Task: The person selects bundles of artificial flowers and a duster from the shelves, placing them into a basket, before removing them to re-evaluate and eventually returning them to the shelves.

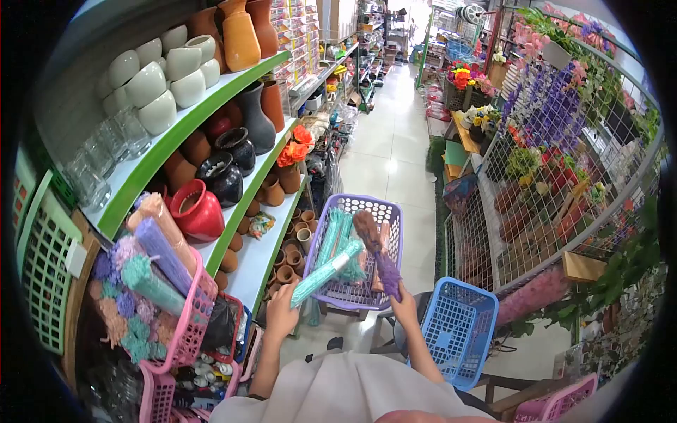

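My left hand (282, 314) is closed around the lower end of a teal bundle of thin stems (317, 280), which has a white band round it and slants over a purple basket (363, 200). In my right hand (404, 310) is a purple-and-brown bundle (385, 268), gripped at its purple end. Its brown, fluffy end reaches up over the basket. Inside the basket lie more teal bundles (334, 229) and a peach-brown bundle (384, 236), partly hidden by the held ones.
A blue basket (471, 335) sits at right. At left, a pink basket (201, 310) holds several coloured bundles (159, 243). Green-edged shelves (240, 204) carry vases, bowls and clay pots. Wire mesh (536, 176) with artificial flowers lines the right; a tiled aisle (384, 148) runs ahead.
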Demonstrator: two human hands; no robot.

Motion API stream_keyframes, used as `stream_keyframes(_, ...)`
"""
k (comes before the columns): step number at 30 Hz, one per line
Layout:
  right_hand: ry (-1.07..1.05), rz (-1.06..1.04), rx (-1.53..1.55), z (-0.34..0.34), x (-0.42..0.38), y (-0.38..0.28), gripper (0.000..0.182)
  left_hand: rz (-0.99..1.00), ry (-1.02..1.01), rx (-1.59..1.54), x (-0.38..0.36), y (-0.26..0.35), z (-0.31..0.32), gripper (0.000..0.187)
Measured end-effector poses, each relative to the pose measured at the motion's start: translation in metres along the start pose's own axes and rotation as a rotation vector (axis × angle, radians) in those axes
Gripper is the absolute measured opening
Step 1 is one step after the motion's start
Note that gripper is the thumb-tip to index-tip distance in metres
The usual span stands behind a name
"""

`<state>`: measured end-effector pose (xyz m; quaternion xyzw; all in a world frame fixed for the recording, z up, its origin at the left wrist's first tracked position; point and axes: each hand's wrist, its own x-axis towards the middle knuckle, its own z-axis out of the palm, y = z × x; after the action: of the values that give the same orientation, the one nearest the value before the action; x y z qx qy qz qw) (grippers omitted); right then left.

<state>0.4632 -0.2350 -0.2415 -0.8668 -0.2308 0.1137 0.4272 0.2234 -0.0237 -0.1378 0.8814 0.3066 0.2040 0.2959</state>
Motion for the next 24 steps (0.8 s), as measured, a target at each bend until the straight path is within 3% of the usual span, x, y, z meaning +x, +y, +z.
stream_keyframes(7, -0.097, -0.009, -0.217, 0.053, 0.016, 0.005, 0.056, -0.034, 0.014, -0.066, 0.035, -0.018, -0.017, 0.061)
stream_keyframes(11, -0.183, 0.133, -0.490, 0.041, 0.013, -0.027, 0.053, -0.056, -0.028, -0.141, 0.042, -0.024, -0.015, 0.062)
stream_keyframes(14, -0.063, -0.028, -0.508, 0.036, 0.023, -0.019, 0.049, 0.001, 0.005, -0.126, 0.041, -0.012, -0.018, 0.061)
stream_keyframes(16, -0.075, -0.135, 0.050, 0.030, 0.041, -0.018, 0.050, 0.089, 0.054, -0.082, 0.036, -0.005, -0.019, 0.063)
stream_keyframes(17, -0.078, -0.141, 0.048, 0.024, 0.045, -0.023, 0.050, 0.087, 0.059, -0.083, 0.033, -0.001, -0.021, 0.063)
stream_keyframes(19, -0.238, 0.114, 0.657, -0.006, 0.047, -0.073, 0.057, 0.152, 0.083, 0.011, 0.024, 0.009, -0.024, 0.064)
stream_keyframes(24, -0.314, 0.168, 1.031, -0.027, 0.056, -0.107, 0.064, 0.275, 0.143, 0.144, -0.011, 0.034, -0.029, 0.063)
